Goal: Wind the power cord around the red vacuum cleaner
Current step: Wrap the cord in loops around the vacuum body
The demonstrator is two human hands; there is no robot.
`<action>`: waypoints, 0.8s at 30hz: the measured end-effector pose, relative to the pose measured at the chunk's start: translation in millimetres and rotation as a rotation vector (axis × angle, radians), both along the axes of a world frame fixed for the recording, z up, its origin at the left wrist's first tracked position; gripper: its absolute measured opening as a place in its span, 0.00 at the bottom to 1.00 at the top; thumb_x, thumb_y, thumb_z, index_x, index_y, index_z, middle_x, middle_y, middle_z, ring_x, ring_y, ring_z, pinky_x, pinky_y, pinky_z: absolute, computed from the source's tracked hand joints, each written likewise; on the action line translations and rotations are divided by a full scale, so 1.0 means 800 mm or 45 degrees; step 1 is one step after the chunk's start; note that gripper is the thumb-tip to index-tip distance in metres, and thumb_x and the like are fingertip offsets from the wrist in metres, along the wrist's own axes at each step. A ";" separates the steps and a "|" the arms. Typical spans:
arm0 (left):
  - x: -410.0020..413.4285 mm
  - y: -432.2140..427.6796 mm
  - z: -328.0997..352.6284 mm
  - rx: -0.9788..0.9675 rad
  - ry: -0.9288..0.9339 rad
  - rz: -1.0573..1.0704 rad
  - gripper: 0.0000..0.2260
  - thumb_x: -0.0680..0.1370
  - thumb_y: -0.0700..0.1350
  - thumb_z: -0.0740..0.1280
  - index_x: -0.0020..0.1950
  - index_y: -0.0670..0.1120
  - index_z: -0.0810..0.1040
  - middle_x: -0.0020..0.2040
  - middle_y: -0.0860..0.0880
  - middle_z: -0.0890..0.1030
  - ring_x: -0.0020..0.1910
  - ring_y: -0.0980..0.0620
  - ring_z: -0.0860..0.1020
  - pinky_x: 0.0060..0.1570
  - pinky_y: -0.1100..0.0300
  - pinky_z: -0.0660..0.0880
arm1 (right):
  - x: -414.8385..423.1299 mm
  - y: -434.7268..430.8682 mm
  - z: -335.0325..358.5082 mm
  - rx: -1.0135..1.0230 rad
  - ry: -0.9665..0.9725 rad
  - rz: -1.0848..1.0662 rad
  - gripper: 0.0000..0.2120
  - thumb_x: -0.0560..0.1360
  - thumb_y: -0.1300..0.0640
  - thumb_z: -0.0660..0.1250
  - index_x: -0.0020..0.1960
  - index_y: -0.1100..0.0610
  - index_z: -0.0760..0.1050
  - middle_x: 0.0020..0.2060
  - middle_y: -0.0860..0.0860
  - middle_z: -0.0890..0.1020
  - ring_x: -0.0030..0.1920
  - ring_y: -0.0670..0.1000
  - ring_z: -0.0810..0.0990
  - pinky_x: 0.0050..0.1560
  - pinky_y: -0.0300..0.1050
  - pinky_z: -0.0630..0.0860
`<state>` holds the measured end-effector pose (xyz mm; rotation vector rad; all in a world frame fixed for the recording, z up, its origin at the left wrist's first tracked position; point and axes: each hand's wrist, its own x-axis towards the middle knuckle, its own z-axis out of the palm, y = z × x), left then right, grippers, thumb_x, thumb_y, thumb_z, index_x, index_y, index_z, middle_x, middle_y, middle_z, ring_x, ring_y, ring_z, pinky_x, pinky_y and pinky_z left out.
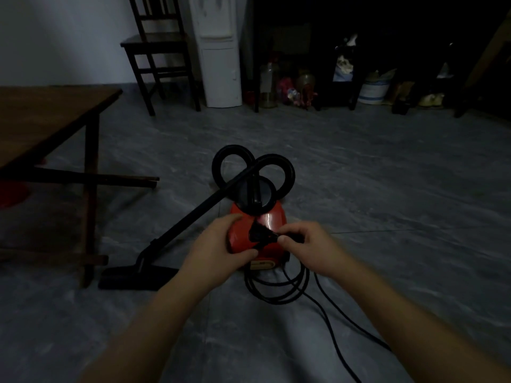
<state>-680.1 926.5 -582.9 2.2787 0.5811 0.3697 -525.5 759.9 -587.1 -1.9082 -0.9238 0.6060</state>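
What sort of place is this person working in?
Likely a dim room in a home: a wooden chair and table, a red vacuum cleaner on the grey floor, and bottles stored along the back wall.

No readable writing anywhere in this dim room. The red vacuum cleaner (272,217) shows only a streak of glare on its shell, with no brand or model that I can make out. The pale panel (262,265) low on its near end is too blurred to read. Over by the wall, the white appliance (221,73) carries a small mark near its right edge, far too small to tell. At the back, the clear bottle (268,78) and the white tub (373,91) with its blue band sit in shadow, and any labels on them are lost in the dark.
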 end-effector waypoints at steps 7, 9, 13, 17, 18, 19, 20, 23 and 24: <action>0.003 -0.008 0.008 0.095 0.080 -0.171 0.19 0.69 0.55 0.75 0.59 0.58 0.81 0.56 0.62 0.82 0.56 0.64 0.78 0.59 0.57 0.77 | -0.013 0.005 0.003 -0.063 -0.087 0.154 0.06 0.77 0.57 0.70 0.52 0.53 0.84 0.44 0.45 0.85 0.45 0.43 0.83 0.50 0.42 0.80; 0.002 -0.005 0.009 0.037 0.164 -0.189 0.15 0.70 0.53 0.76 0.56 0.58 0.84 0.50 0.61 0.84 0.49 0.66 0.80 0.54 0.62 0.79 | -0.013 0.005 0.006 -0.077 -0.094 0.145 0.05 0.77 0.57 0.70 0.51 0.53 0.84 0.43 0.43 0.84 0.45 0.42 0.82 0.49 0.39 0.79; 0.001 -0.010 0.012 0.014 0.260 -0.246 0.09 0.71 0.51 0.76 0.51 0.56 0.85 0.44 0.61 0.85 0.44 0.69 0.80 0.44 0.74 0.74 | -0.017 0.004 0.002 -0.103 -0.119 0.177 0.05 0.76 0.57 0.71 0.49 0.51 0.84 0.45 0.44 0.84 0.48 0.42 0.82 0.54 0.42 0.80; 0.001 -0.012 0.008 -0.036 0.292 -0.261 0.08 0.71 0.48 0.77 0.49 0.55 0.85 0.40 0.59 0.83 0.39 0.69 0.79 0.38 0.76 0.71 | -0.022 0.007 -0.006 -0.118 -0.125 0.202 0.05 0.76 0.58 0.70 0.50 0.52 0.84 0.45 0.45 0.85 0.48 0.43 0.82 0.54 0.42 0.79; 0.002 -0.013 0.007 -0.059 0.297 -0.275 0.08 0.71 0.47 0.76 0.49 0.54 0.85 0.40 0.58 0.83 0.37 0.68 0.79 0.37 0.75 0.71 | -0.021 0.007 -0.006 -0.116 -0.122 0.207 0.05 0.76 0.58 0.70 0.49 0.52 0.84 0.45 0.45 0.85 0.48 0.43 0.82 0.54 0.42 0.79; 0.002 -0.014 0.006 -0.086 0.301 -0.288 0.08 0.72 0.46 0.76 0.50 0.52 0.85 0.40 0.56 0.83 0.36 0.67 0.79 0.37 0.74 0.72 | -0.021 0.007 -0.005 -0.116 -0.119 0.211 0.05 0.76 0.58 0.70 0.49 0.52 0.84 0.45 0.45 0.85 0.48 0.43 0.82 0.54 0.42 0.79; 0.003 -0.015 0.006 -0.112 0.310 -0.298 0.08 0.72 0.46 0.76 0.51 0.51 0.85 0.39 0.55 0.84 0.34 0.65 0.80 0.37 0.71 0.74 | -0.020 0.006 -0.004 -0.113 -0.113 0.216 0.05 0.76 0.58 0.70 0.49 0.52 0.84 0.45 0.45 0.85 0.48 0.43 0.83 0.54 0.42 0.80; 0.004 -0.015 0.007 -0.202 0.327 -0.303 0.08 0.73 0.44 0.75 0.52 0.48 0.85 0.36 0.53 0.83 0.33 0.62 0.80 0.38 0.65 0.77 | -0.018 0.007 -0.005 -0.100 -0.102 0.220 0.05 0.76 0.58 0.70 0.48 0.52 0.84 0.45 0.46 0.85 0.48 0.44 0.83 0.55 0.45 0.80; 0.004 -0.014 0.007 -0.244 0.328 -0.300 0.07 0.73 0.44 0.75 0.51 0.48 0.85 0.35 0.54 0.82 0.33 0.61 0.80 0.38 0.65 0.77 | -0.017 0.007 -0.005 -0.093 -0.097 0.220 0.05 0.76 0.58 0.70 0.48 0.52 0.84 0.45 0.46 0.85 0.48 0.44 0.83 0.55 0.46 0.80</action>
